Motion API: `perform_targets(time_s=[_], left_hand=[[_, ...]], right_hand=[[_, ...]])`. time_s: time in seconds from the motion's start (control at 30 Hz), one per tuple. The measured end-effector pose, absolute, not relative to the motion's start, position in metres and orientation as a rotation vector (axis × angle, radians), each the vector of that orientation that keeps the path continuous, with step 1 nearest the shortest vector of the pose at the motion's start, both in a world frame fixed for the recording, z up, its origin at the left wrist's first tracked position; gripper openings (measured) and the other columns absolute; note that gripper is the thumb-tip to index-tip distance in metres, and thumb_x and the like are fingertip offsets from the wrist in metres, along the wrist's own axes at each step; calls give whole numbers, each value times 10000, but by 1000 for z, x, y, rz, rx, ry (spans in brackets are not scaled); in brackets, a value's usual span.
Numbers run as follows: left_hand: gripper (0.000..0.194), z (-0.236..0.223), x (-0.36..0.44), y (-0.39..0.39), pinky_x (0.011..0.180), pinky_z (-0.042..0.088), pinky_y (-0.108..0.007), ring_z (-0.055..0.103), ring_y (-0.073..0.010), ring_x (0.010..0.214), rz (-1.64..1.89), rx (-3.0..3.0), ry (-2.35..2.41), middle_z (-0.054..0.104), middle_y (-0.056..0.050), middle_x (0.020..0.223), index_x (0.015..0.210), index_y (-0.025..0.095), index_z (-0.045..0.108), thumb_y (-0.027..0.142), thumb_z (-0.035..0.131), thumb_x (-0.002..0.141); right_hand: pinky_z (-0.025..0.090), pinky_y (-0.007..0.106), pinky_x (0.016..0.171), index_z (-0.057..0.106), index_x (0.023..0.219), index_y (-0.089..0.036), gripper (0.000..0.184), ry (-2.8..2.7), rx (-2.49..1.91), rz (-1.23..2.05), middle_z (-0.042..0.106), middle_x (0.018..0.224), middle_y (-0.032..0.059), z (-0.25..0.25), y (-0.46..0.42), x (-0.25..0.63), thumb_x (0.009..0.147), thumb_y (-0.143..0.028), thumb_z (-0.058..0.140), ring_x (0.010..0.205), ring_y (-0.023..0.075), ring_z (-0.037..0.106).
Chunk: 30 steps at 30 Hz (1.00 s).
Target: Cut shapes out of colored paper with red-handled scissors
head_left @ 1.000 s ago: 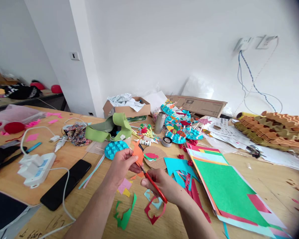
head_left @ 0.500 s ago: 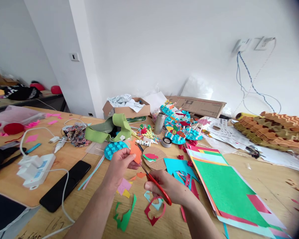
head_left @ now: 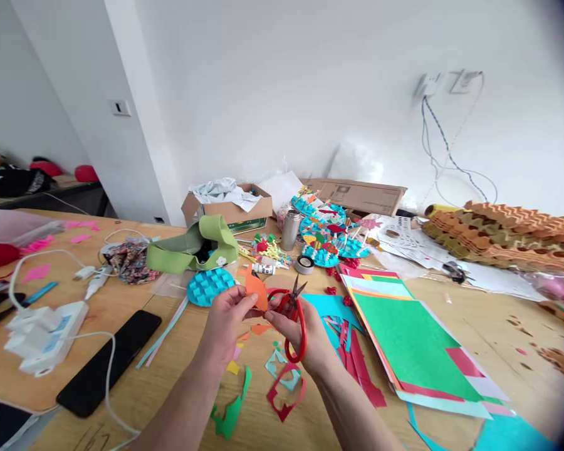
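Note:
Between the thumb and fingers of my left hand (head_left: pixel 232 313) is a piece of orange paper (head_left: pixel 256 290), held upright with a curved edge. My right hand (head_left: pixel 305 329) holds red-handled scissors (head_left: pixel 297 307), their blades parted and pointing away from me, clear of the paper. The right thumb and fingertips meet the lower edge of the orange paper beside my left fingers. Below my hands lie a green paper offcut (head_left: pixel 235 404), a red paper offcut (head_left: pixel 284 394) and a light blue offcut (head_left: pixel 282 369). A blue woven paper disc (head_left: pixel 210 287) lies just beyond my left hand.
A stack of coloured paper (head_left: pixel 413 338) lies to the right. On the left are a black phone (head_left: pixel 108 363) and a white power strip (head_left: pixel 51 344) with a cable. Farther back stand a steel bottle (head_left: pixel 290 230), a cardboard box (head_left: pixel 230 210) and a green felt basket (head_left: pixel 192 247).
The scissors have come away from the orange paper and turned in my right hand, blades now up and apart. My right fingers have moved to the paper's edge. The view has shifted right.

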<state>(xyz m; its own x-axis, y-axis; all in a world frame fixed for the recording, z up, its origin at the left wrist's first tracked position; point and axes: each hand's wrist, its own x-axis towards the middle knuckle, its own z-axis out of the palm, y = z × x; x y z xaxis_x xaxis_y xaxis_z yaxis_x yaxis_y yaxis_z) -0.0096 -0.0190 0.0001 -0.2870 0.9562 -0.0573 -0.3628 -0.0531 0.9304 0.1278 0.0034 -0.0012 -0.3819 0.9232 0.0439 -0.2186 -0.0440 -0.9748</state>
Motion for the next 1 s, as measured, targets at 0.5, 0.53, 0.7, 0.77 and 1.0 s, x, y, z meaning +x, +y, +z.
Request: perform_targets(time_s=[0.5, 0.53, 0.7, 0.77, 1.0], left_hand=[[196, 2, -8, -19, 649, 554, -305, 623, -156, 597, 1540, 781, 1124, 678, -13, 615, 613, 154, 666, 311, 783, 613], [193, 1, -8, -19, 649, 555, -306, 625, -156, 598, 1536, 777, 1119, 680, -15, 618, 616, 153, 669, 309, 783, 616], [192, -1, -9, -18, 650, 556, -311, 635, -165, 634, 1495, 743, 1086, 706, -35, 673, 669, 143, 710, 305, 797, 613], [208, 0, -8, -19, 660, 552, -302, 640, -168, 664, 1490, 749, 1086, 726, -51, 716, 724, 134, 741, 302, 796, 614], [201, 1, -5, -19, 669, 535, -282, 636, -159, 665, 1557, 737, 1075, 734, -42, 710, 717, 140, 757, 275, 817, 581]], right_hand=[[416, 266, 675, 524, 779, -184, 365, -1399, -879, 1523, 578, 759, 3, 3, 1, 129, 665, -430, 768, 711, 159, 532], [416, 266, 670, 523, 779, -184, 371, -1404, -872, 1518, 577, 761, 4, 3, 1, 129, 665, -439, 768, 709, 159, 530], [414, 258, 645, 510, 776, -186, 404, -1410, -869, 1505, 563, 753, 3, 3, 1, 129, 652, -457, 783, 691, 150, 513], [410, 255, 645, 505, 776, -187, 394, -1408, -879, 1504, 549, 742, -4, 3, 2, 129, 653, -441, 780, 683, 144, 504], [408, 258, 649, 510, 803, -185, 380, -1397, -923, 1500, 549, 742, -8, 0, 3, 129, 642, -410, 771, 676, 139, 499]])
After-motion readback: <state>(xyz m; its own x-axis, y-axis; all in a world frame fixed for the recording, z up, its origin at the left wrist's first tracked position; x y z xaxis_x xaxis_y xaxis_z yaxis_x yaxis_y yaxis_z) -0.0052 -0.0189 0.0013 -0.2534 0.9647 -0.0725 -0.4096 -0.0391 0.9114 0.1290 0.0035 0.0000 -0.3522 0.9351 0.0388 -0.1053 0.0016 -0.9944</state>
